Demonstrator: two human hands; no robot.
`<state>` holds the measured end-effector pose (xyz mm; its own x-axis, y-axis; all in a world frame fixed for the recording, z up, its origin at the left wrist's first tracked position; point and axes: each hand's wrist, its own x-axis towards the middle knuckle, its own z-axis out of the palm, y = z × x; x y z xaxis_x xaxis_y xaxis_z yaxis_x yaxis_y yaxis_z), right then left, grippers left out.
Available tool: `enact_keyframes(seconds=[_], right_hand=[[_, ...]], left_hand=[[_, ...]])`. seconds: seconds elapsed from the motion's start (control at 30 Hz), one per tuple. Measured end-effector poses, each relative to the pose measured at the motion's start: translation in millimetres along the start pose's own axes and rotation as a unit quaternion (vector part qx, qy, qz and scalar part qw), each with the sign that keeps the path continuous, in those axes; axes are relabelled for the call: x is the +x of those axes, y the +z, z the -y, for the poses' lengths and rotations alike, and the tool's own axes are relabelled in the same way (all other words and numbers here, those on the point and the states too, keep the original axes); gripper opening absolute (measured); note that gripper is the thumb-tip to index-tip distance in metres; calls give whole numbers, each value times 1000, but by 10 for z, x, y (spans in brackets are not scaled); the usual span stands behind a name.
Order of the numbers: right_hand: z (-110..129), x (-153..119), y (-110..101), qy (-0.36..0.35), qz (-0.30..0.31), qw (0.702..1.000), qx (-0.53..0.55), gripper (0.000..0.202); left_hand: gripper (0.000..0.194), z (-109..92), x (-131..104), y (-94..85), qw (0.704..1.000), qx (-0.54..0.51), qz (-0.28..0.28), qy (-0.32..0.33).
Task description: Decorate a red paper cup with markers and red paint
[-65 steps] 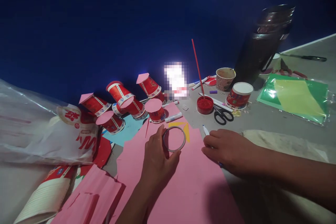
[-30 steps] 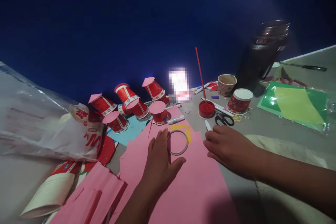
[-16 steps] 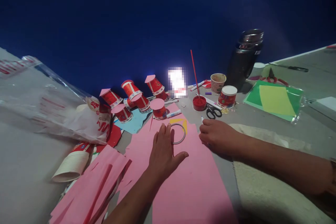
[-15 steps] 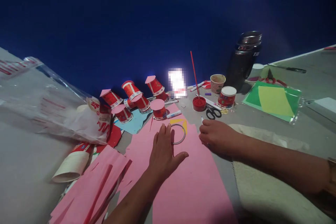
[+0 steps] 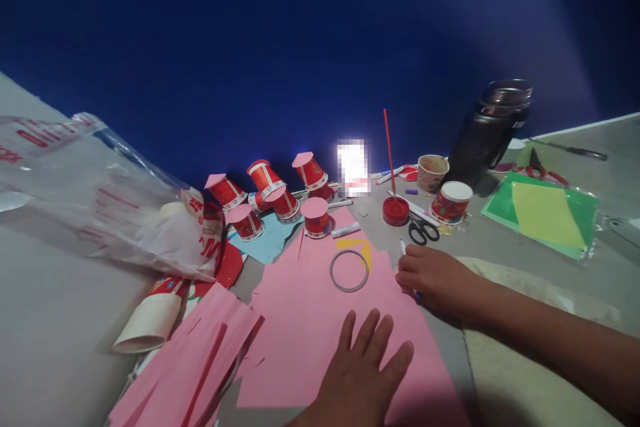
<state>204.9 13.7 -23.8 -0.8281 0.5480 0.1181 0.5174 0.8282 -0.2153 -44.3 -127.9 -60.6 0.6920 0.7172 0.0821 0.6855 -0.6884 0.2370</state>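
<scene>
My left hand (image 5: 361, 363) is over the pink paper (image 5: 295, 320) with its fingers spread, holding nothing. Beyond its fingertips a grey ring (image 5: 331, 271) lies flat on the paper, beside a yellow paper piece (image 5: 353, 243). My right hand (image 5: 434, 280) is closed at the right edge of the pink sheet, around a marker (image 5: 403, 246). The pale end of the marker pokes out above the fingers and a bluish part shows below them; the rest is hidden. Just past this hand lie black-handled scissors (image 5: 424, 232).
Several red paper cups (image 5: 267, 178), some topped with pink discs, stand by the blue wall. A plastic bag (image 5: 125, 213) and pink strips (image 5: 190, 360) are at left. A red pot (image 5: 395, 212) with a stick, a dark flask (image 5: 487, 140) and green sheets (image 5: 500, 203) sit at right.
My left hand has left the grey ring and drawn back toward me, fingers spreading. My right hand keeps its place by the paper's edge. The view has shifted slightly.
</scene>
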Motion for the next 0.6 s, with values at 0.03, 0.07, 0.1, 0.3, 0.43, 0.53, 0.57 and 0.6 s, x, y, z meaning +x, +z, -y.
enact_keyframes(seconds=[0.03,0.07,0.1,0.3,0.43,0.53,0.57,0.6], right_hand=[[11,-4,-8,2,-4,1000,5,22],[19,-8,-13,5,-7,1000,11,23],[21,-12,-11,7,-9,1000,16,23],[-144,-69,251,-29,-62,998,2,21],[-212,-127,415,-9,-67,998,9,23],[-154,-130,381,90,-13,994,56,26],[-125,-123,355,119,-5,990,71,28],[-97,-114,329,141,-3,987,82,29]], left_hand=[[61,21,58,-71,1000,-18,-13,-19],[48,55,124,-162,998,-46,-30,-42],[36,103,190,-264,992,-71,-47,-94],[79,555,375,-531,943,-26,-85,-322],[101,669,337,-384,954,-4,-105,-280],[97,671,337,-318,951,7,-126,-281],[95,674,341,-305,949,10,-132,-287],[93,680,344,-294,947,13,-138,-291]])
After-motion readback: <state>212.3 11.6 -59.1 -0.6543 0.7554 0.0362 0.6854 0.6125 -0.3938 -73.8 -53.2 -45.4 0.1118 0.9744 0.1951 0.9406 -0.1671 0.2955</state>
